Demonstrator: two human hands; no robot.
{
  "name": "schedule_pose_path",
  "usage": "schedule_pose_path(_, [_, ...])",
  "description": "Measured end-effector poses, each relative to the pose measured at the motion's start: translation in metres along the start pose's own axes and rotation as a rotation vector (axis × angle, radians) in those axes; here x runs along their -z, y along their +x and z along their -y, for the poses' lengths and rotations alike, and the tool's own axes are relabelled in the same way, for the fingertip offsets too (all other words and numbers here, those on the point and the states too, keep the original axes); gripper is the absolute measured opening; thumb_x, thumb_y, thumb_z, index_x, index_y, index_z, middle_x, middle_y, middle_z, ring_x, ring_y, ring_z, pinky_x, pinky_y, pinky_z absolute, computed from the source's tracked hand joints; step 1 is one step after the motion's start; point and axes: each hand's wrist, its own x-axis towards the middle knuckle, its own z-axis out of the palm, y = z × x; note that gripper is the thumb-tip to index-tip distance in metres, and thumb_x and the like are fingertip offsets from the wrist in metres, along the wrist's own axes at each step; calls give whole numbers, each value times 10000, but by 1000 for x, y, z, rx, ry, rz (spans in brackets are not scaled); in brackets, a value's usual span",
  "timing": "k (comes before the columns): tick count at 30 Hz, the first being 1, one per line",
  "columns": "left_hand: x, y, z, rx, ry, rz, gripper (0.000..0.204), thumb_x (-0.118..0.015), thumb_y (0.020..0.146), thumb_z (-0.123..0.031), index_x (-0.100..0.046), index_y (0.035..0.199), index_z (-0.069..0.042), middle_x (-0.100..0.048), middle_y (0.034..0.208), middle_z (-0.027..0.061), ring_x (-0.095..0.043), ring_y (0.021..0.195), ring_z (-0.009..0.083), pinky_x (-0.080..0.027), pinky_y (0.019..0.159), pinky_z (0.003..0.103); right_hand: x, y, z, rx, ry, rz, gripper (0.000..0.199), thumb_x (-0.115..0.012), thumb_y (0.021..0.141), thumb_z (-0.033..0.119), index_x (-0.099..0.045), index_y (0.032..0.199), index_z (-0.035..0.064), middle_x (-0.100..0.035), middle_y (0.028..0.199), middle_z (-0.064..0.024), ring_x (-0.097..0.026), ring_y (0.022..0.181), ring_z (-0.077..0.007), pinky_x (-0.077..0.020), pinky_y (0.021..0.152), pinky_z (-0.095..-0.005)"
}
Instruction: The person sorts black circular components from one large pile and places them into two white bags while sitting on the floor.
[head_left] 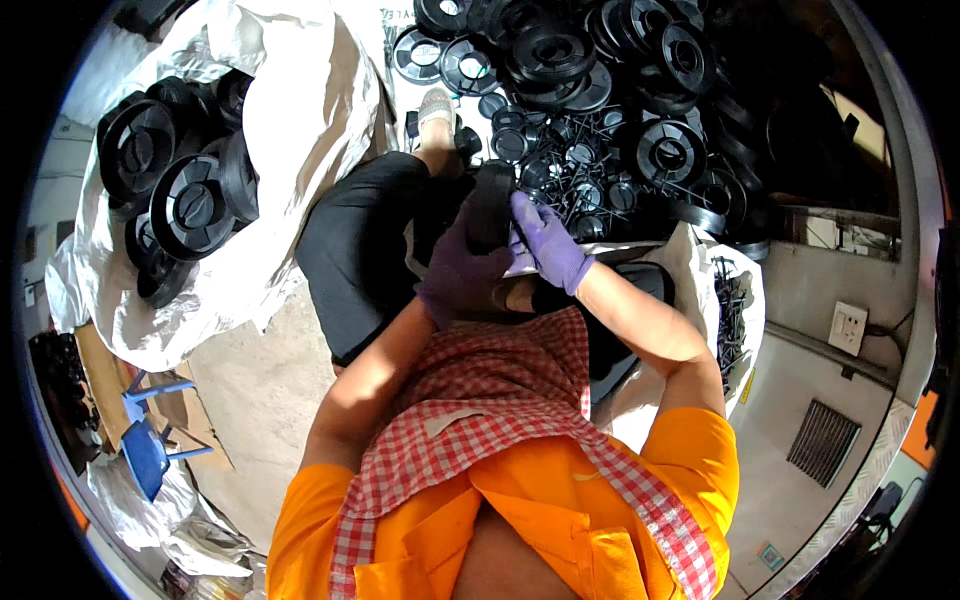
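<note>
My left hand [465, 268], in a purple glove, grips a black round plastic disc [491, 205] that is turned nearly edge-on between my knees. Close against the disc's right side is my right hand [548, 245], also purple-gloved, its fingers bent together; what they pinch, if anything, is hidden. Just beyond my hands spreads a pile of small black plastic caps and thin spiky pieces [585, 165]. Larger black ringed discs [670, 152] lie among and behind them.
At the left, a white woven sack [310, 90] holds several black discs [192, 205]. Another white sack [745, 300] with thin black pieces stands by my right knee. A blue chair [147, 455] is at the lower left; a wall socket [848, 328] is at the right.
</note>
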Motion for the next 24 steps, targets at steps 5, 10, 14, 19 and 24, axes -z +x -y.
schedule_pose_path(5, [4,-7,12,33,-321,69,645,-673,741,-102,-416,1331,-56,-592,1051,38,-570,922,135,-487,797,290,17,-6,-2,897,-577,22,671,-663,754,199,-370,1322,-7,-523,1175,-269,-527,1094,-422,-446,936,-425])
schedule_pose_path(10, [-15,-14,5,-40,-181,36,649,-670,729,-65,-421,1328,-47,-588,1041,31,-562,902,117,-486,782,276,27,-3,-27,-106,175,376,688,-617,812,336,-351,1349,-4,-538,1153,-279,-631,896,-339,-514,822,-401])
schedule_pose_path(14, [-19,-15,7,-94,-206,-47,639,-660,729,-46,-427,1323,-38,-587,1030,29,-559,883,111,-482,775,264,21,-13,-23,-21,-236,289,768,-690,772,279,-288,1369,12,-483,1229,-228,-650,796,-293,-541,728,-333])
schedule_pose_path(19, [-14,-13,13,14,-200,0,635,-641,735,-33,-421,1331,-25,-592,1014,32,-559,883,110,-489,748,261,21,-12,-18,226,-186,99,635,-602,842,416,-372,1284,23,-626,825,-171,-639,721,-305,-523,573,-346])
schedule_pose_path(24, [5,-10,22,-129,-243,-199,490,-630,747,-5,-515,1222,-20,-604,1008,50,-569,885,122,-485,742,272,47,-10,-3,-159,-176,442,397,-565,870,438,-591,958,52,-635,813,-133,-636,720,-256,-503,552,-349])
